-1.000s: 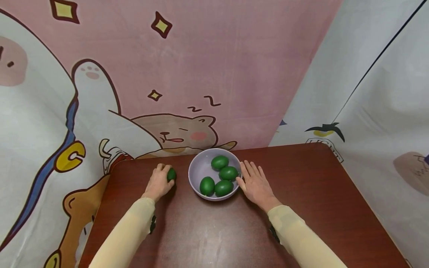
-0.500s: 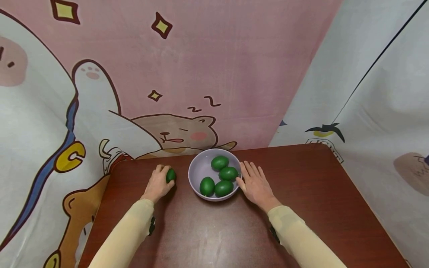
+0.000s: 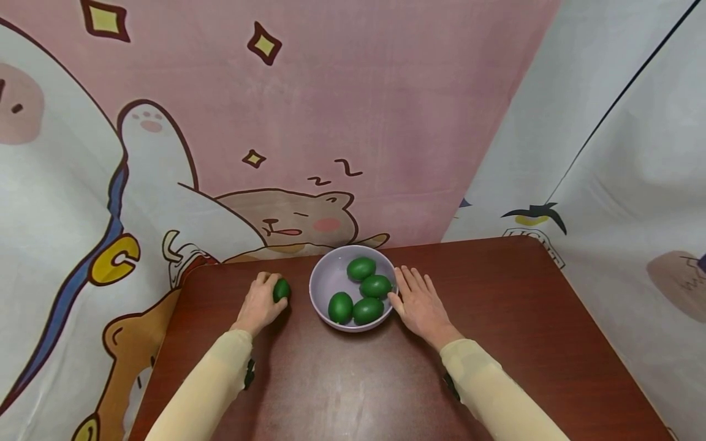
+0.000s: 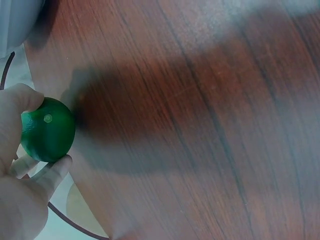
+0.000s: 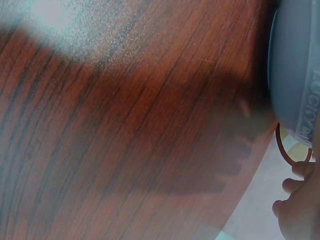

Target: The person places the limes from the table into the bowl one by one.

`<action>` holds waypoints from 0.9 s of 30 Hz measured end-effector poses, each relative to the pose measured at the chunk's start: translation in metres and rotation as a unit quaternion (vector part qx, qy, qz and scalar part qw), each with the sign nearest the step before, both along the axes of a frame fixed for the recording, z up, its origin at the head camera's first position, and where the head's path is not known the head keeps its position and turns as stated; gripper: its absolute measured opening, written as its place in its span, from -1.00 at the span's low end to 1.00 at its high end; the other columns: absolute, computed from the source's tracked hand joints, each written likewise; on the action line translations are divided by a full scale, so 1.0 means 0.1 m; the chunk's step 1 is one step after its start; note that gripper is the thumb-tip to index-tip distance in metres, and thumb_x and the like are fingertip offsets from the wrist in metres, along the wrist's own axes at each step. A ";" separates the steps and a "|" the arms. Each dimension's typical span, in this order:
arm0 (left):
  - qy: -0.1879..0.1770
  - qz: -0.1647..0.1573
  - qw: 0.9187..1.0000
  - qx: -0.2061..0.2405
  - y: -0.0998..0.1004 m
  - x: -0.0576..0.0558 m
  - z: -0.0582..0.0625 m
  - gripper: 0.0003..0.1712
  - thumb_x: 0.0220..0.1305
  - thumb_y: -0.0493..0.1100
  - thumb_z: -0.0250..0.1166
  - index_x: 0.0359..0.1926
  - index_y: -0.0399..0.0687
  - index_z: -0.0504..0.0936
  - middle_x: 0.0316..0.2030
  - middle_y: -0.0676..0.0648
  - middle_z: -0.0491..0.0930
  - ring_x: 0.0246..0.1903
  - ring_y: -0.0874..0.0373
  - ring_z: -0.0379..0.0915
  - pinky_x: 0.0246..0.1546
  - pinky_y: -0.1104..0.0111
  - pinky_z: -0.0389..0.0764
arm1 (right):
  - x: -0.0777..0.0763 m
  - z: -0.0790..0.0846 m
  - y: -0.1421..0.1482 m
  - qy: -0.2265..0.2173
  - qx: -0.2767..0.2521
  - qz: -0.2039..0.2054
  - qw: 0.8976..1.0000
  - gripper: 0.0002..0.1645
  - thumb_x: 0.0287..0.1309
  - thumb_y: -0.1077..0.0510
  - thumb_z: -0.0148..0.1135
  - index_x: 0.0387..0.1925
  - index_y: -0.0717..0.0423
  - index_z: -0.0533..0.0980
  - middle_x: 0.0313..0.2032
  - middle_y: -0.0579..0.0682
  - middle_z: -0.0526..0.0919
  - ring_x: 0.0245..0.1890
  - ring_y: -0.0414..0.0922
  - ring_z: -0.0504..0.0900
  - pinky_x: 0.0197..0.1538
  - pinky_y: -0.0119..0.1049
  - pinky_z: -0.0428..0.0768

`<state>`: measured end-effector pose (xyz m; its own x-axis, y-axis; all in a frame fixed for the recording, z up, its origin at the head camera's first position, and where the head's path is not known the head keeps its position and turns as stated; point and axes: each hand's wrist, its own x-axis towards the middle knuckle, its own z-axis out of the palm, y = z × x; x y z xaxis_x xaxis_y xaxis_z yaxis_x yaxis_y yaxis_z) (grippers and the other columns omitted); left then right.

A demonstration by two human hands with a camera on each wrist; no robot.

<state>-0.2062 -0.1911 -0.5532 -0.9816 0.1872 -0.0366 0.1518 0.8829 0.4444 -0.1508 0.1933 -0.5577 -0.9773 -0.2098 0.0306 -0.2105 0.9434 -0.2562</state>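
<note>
My left hand grips a green lime at the left of the table, its fingers and thumb around the fruit. In the left wrist view the lime shows its stem end, pinched between thumb and fingers over the wood. To its right stands a light purple bowl holding several more green limes. Against the bowl's right side rests my right hand, fingers straight, thumb at the rim. In the right wrist view only part of that hand appears beside the bowl's outer wall.
The dark red-brown wooden table ends just behind the bowl. A cartoon-printed cloth hangs behind it, with pale cloth on the right side.
</note>
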 end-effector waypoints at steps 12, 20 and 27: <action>0.004 -0.002 1.000 0.012 -0.01 0.00 0.00 -0.33 0.25 -0.14 0.39 0.36 -0.18 0.47 0.28 -0.31 0.34 0.14 -0.25 0.39 0.01 -0.12 0.59 | 0.00 0.00 0.00 -0.005 -0.004 -0.002 1.000 -0.14 0.57 -0.22 -0.09 0.62 0.20 0.06 0.57 0.22 0.17 0.58 0.20 0.10 0.57 0.19 0.03; 0.012 -0.004 1.000 0.011 -0.01 -0.01 0.01 -0.32 0.26 -0.13 0.40 0.38 -0.18 0.47 0.28 -0.30 0.34 0.15 -0.25 0.39 0.00 -0.13 0.60 | 0.00 -0.01 0.00 -0.004 -0.002 -0.001 1.000 -0.14 0.57 -0.22 -0.09 0.62 0.20 0.07 0.57 0.22 0.17 0.58 0.20 0.11 0.56 0.19 0.04; 0.028 -0.011 0.999 0.016 0.01 -0.02 0.02 -0.32 0.25 -0.13 0.41 0.37 -0.17 0.48 0.27 -0.29 0.35 0.13 -0.24 0.41 -0.01 -0.12 0.61 | 0.00 -0.01 0.00 0.000 0.000 0.000 1.000 -0.14 0.57 -0.22 -0.09 0.62 0.20 0.06 0.56 0.22 0.18 0.57 0.21 0.13 0.56 0.19 0.05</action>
